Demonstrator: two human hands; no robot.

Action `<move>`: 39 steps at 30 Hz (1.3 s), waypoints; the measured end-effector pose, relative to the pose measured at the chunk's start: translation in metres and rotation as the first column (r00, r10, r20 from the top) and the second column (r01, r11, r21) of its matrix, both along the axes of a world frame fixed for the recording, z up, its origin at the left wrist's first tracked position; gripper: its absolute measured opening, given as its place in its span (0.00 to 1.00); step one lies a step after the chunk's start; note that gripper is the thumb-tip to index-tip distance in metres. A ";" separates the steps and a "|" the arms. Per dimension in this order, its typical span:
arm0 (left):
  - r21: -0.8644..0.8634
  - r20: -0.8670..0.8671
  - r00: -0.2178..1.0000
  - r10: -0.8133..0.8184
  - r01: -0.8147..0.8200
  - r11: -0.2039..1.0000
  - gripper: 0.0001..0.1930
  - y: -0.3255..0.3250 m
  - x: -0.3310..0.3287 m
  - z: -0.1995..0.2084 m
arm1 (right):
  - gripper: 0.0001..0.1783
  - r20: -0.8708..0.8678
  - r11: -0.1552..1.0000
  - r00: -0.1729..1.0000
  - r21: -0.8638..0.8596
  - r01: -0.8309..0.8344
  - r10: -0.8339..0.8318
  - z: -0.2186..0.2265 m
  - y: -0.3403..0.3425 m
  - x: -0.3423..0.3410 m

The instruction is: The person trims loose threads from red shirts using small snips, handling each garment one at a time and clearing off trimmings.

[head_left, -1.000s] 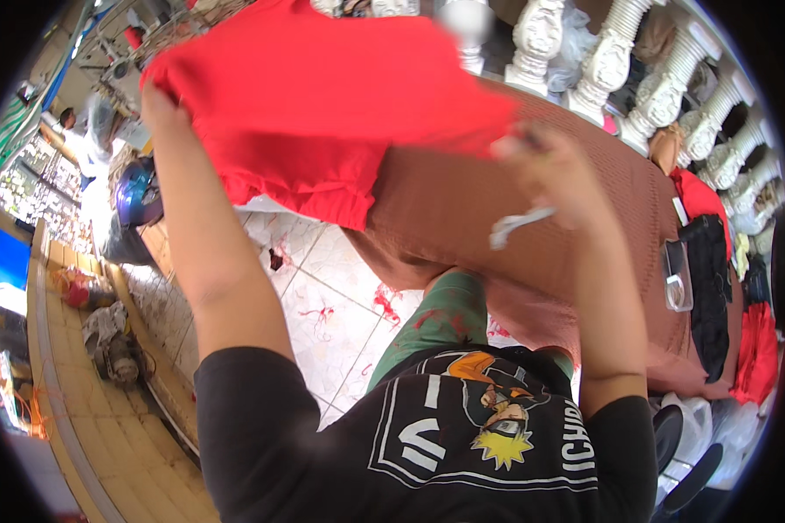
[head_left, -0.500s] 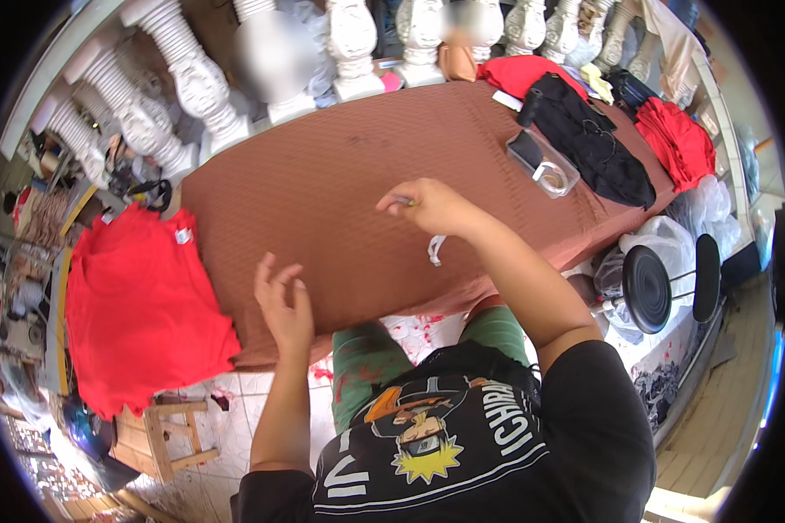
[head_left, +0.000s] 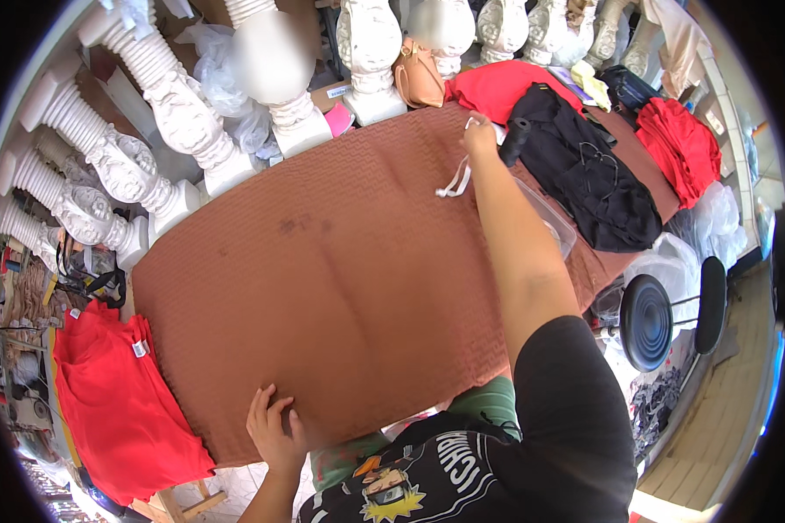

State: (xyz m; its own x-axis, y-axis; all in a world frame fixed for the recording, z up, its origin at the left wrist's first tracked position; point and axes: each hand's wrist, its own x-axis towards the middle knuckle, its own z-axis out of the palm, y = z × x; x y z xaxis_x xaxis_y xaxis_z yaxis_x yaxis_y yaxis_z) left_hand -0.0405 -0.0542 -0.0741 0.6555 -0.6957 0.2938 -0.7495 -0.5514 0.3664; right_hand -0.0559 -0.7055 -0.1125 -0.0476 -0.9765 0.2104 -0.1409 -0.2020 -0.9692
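The table [head_left: 340, 279] is bare across its broad brown middle, giving open passage from the near edge to the far side. The right end is crowded: a black garment [head_left: 593, 183], a clear tray [head_left: 554, 222] and red cloth [head_left: 680, 144]. White balusters [head_left: 183, 122] wall the far-left edge. A stool [head_left: 650, 322] stands close beside the right corner, and a red shirt [head_left: 118, 410] lies off the left end.

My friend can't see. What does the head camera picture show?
A person leans over a table with a brown cloth, left hand flat on its near edge, right hand stretched to the far side, holding a white strap. Black clothing and red clothing lie at the right, a red shirt at the left.
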 end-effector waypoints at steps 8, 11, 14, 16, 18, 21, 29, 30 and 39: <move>0.093 -0.013 0.998 0.059 -0.057 0.994 0.11 0.006 -0.001 0.002 | 0.22 0.614 0.963 0.787 0.248 -0.109 -0.069 -0.029 -0.061 0.031; 0.107 -0.023 0.999 0.044 -0.041 0.993 0.11 0.003 0.001 0.000 | 0.24 0.736 0.956 0.672 0.251 -0.152 -0.086 -0.036 -0.089 0.023; 0.133 -0.017 0.999 0.046 -0.043 0.990 0.11 0.004 0.001 0.000 | 0.25 0.770 0.961 0.633 0.226 -0.158 -0.077 -0.037 -0.090 0.033; 0.148 -0.023 0.999 0.043 -0.039 0.988 0.11 0.001 -0.002 0.005 | 0.22 0.776 0.969 0.631 0.169 -0.178 -0.019 -0.026 -0.088 0.037; 0.135 -0.032 0.999 0.019 -0.014 0.991 0.10 -0.003 0.003 0.002 | 0.18 0.762 0.978 0.642 0.059 -0.201 0.086 -0.001 -0.098 0.028; 0.141 -0.018 0.998 0.064 -0.060 0.988 0.11 0.009 -0.003 0.001 | 0.16 0.714 0.984 0.689 -0.002 -0.178 0.126 0.072 -0.059 0.053; 0.089 0.000 1.000 -0.002 0.002 0.996 0.11 0.003 0.001 0.000 | 0.18 0.339 0.699 0.626 -0.492 -0.519 0.703 0.215 -0.038 0.068; 0.087 -0.001 1.000 -0.012 0.012 0.996 0.11 0.000 0.001 0.000 | 0.18 0.362 0.712 0.624 -0.479 -0.513 0.693 0.218 -0.033 0.072; 0.042 0.011 1.000 0.005 -0.005 0.999 0.11 -0.001 -0.003 0.003 | 0.16 0.233 0.386 0.309 -0.480 -0.788 0.922 0.317 0.094 0.066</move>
